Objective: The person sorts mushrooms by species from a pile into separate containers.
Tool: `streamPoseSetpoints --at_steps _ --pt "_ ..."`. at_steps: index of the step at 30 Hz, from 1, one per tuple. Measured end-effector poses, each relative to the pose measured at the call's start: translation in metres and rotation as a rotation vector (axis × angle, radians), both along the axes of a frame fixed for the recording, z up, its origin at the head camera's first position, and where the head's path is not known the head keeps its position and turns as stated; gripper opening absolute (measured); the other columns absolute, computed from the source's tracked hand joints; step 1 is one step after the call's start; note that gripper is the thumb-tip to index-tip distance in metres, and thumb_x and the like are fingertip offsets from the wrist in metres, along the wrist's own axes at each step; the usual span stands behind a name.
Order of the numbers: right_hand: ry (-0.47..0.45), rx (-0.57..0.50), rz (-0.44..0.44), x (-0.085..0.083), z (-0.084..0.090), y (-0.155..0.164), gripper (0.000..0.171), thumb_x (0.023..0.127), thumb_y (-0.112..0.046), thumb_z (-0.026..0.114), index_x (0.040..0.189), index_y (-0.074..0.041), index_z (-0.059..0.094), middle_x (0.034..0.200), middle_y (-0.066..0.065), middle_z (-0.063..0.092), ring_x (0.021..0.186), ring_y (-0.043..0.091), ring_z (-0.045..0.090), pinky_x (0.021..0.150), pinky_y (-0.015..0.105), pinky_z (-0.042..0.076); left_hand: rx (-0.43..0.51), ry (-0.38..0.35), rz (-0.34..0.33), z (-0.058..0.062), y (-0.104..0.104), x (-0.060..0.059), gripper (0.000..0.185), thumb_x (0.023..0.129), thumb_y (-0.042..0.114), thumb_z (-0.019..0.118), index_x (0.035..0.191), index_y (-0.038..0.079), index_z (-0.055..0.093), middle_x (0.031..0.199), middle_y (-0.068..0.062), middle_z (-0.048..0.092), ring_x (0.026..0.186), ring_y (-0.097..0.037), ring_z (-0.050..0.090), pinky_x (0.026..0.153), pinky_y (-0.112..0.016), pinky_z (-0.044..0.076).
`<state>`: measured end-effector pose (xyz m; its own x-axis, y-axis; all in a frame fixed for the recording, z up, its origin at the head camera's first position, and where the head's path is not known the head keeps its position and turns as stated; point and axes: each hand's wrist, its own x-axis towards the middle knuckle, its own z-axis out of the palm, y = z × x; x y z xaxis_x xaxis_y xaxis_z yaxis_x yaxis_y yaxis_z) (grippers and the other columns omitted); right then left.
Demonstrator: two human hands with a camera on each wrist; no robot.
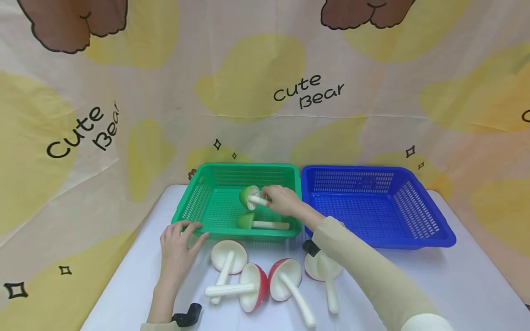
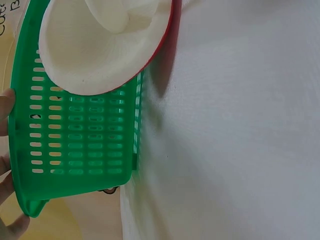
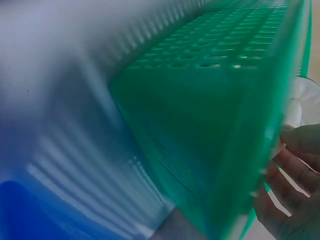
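Note:
In the head view my right hand [image 1: 282, 200] pinches the white stem of a green-capped toy mushroom [image 1: 249, 197] over the green basket [image 1: 194, 195]. A second green mushroom [image 1: 246, 221] lies on its side inside, near the front wall. At the basket's front left corner, my left hand [image 1: 178, 243] touches the rim with spread fingers. The left wrist view shows those fingertips [image 2: 19, 226] along the rim. In the right wrist view, the curled right fingers [image 3: 295, 170] are partly behind the basket's rim, with part of the mushroom [image 3: 306, 102] beyond them.
A blue basket [image 1: 352, 220] stands to the right of the green one. In front, on the white table [image 1: 136, 271], lie several mushrooms with pale undersides up, among them a red-capped one [image 1: 262, 285]. One mushroom [image 1: 331, 289] is partly under the right sleeve. A printed cloth [image 1: 256, 133] hangs behind.

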<state>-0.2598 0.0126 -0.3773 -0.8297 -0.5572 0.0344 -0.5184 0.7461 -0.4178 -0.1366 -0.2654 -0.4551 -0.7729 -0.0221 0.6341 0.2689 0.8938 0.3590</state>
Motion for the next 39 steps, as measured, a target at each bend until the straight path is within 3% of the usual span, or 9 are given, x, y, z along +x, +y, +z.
streamPoseSetpoints --at_steps 25,32,39 --pt "-0.089 0.038 -0.121 -0.015 -0.032 -0.009 0.016 0.088 -0.002 0.057 0.100 -0.009 0.064 0.090 0.005 0.066 0.073 0.017 0.053 0.063 0.028 0.047 0.007 -0.012 0.005 -0.002 0.000 -0.001 0.027 0.077 0.021 0.080 0.099 0.013 0.067 0.104 -0.012 0.058 0.105 -0.034 0.046 0.100 -0.058 0.027" --pt "-0.116 0.098 -0.129 -0.014 -0.033 -0.012 0.016 0.090 -0.003 0.055 0.100 -0.008 0.067 0.087 0.003 0.064 0.073 0.016 0.052 0.066 0.028 0.048 0.005 -0.010 -0.001 -0.002 0.000 -0.002 0.028 0.077 0.022 0.080 0.100 0.013 0.068 0.104 -0.012 0.057 0.105 -0.034 0.046 0.100 -0.058 0.027" --pt "-0.104 0.202 -0.080 -0.011 -0.032 -0.010 0.015 0.095 -0.008 0.052 0.088 -0.009 0.066 0.074 0.002 0.056 0.067 0.015 0.046 0.061 0.026 0.042 0.001 -0.017 0.004 -0.001 0.000 -0.003 0.028 0.077 0.022 0.080 0.100 0.013 0.067 0.104 -0.011 0.057 0.105 -0.034 0.046 0.100 -0.058 0.027"
